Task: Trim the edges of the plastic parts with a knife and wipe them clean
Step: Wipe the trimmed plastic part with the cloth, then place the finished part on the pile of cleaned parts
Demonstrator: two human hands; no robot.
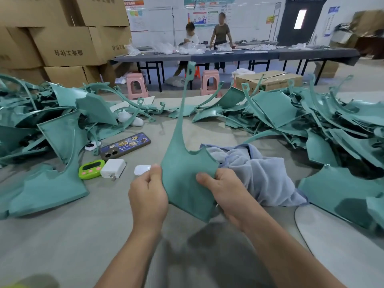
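Both hands are holding one teal plastic part (185, 179) upright mid-table: left hand (148, 196) pinching its 9 o'clock edge, right hand (223, 196) clamping 3 o'clock. Looks like inspecting; wiping's probably next, grey cloth (259, 173) sitting at 3 o'clock.

Plastic part (182, 179) upright at near centre, between left hand (148, 196) and right hand (225, 196). Cloth (259, 173) on the table (83, 235) just right of it; phone (124, 145), timer (91, 169) and charger (113, 168) to the left. Part piles at far left (52, 125) and far right (322, 125).
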